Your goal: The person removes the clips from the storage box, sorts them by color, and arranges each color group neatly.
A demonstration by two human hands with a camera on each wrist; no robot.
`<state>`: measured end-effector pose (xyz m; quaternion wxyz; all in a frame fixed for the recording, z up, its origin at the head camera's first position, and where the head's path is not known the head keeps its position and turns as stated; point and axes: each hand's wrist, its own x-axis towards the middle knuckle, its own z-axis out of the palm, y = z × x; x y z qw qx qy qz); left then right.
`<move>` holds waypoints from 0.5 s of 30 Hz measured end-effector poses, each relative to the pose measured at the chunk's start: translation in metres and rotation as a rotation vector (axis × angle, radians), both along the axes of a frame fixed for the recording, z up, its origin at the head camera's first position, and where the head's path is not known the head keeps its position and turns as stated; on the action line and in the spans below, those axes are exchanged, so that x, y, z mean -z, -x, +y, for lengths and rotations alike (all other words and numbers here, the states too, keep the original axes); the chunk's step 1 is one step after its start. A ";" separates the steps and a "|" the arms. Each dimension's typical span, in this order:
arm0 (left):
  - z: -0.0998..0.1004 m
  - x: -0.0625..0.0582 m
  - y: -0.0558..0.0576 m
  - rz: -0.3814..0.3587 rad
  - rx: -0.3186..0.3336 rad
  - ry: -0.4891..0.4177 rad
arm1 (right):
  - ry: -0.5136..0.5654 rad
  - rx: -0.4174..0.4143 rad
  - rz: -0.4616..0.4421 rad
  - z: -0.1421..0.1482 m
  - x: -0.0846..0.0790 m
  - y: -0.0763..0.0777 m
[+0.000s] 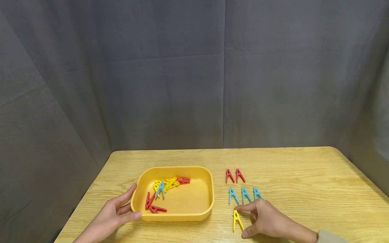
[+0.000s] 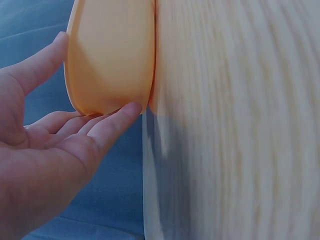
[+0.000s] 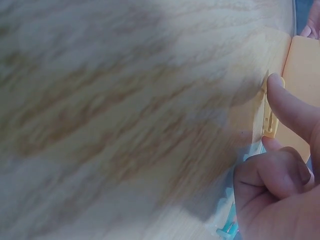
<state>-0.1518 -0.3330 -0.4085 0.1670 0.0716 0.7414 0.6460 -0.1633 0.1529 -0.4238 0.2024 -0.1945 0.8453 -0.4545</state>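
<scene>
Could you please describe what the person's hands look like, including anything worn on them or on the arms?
The left hand and right hand are both bare, with no gloves or rings to be seen. On the right, a pale greyish-beige sleeve shows; on the left, no sleeve is in view.

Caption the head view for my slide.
Left hand holds tub; right hand pinches yellow clip near three blue clips.
</scene>
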 end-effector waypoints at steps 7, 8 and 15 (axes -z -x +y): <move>0.000 0.000 0.000 0.009 -0.007 0.005 | 0.007 0.000 0.007 0.000 0.000 0.000; 0.001 0.000 0.000 0.006 -0.010 0.007 | 0.008 0.000 0.008 0.000 0.000 0.000; 0.001 0.000 0.000 -0.004 -0.017 0.007 | 0.024 0.001 0.002 0.000 0.001 0.000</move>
